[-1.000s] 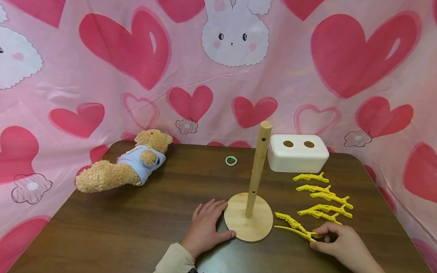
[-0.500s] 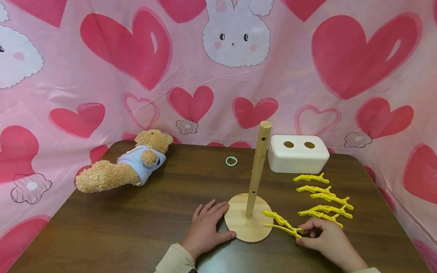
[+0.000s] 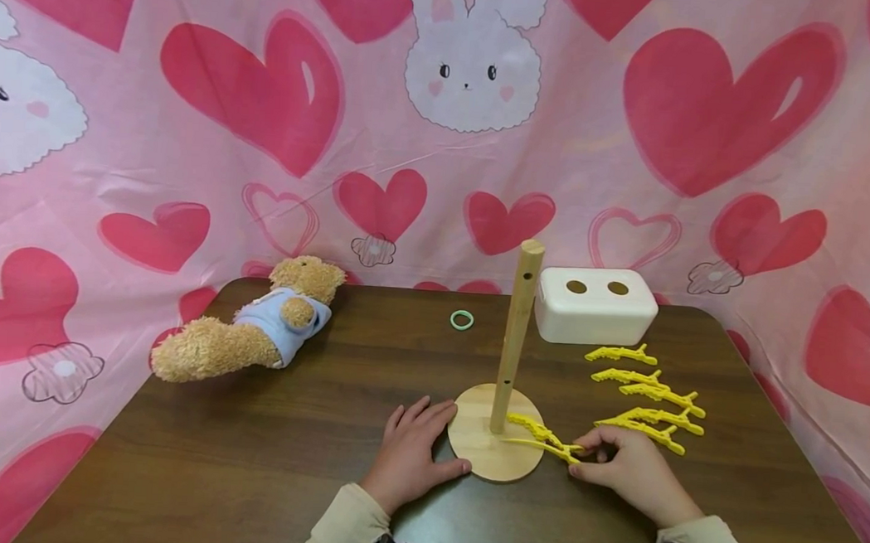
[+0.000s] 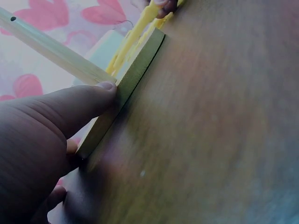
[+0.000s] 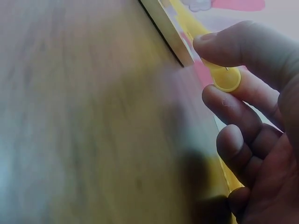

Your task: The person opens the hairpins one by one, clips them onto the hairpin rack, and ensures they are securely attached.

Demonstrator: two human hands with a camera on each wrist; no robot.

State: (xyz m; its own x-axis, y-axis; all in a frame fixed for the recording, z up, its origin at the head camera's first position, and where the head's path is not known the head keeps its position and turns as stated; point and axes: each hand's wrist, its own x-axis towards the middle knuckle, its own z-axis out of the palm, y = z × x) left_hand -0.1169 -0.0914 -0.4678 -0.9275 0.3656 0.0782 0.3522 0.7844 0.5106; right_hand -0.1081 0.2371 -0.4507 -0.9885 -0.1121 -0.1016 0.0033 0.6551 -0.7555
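Note:
My right hand point(image 3: 630, 470) pinches a yellow alligator hair clip point(image 3: 560, 452) by its handle end, thumb against fingers. The clip's two arms are spread apart and reach over the round base of the wooden stand point(image 3: 473, 444), close to the upright post point(image 3: 514, 343). In the right wrist view the clip's rounded yellow end point(image 5: 227, 78) shows between thumb and fingers. My left hand point(image 3: 412, 457) rests at the left side of the base, its fingers extended along the edge. The left thumb point(image 4: 88, 100) touches the base's rim in the left wrist view.
Several more yellow clips point(image 3: 626, 376) lie on the table at the right. Behind them stands a white box point(image 3: 595, 314) with two round holes on top. A mint-green ring point(image 3: 462, 320) lies toward the back. A teddy bear point(image 3: 282, 324) in a blue shirt lies at the left.
My right hand has moved left with the spread clip, bringing its arms from beside the stand to over the base near the post. The left hand has stayed in place.

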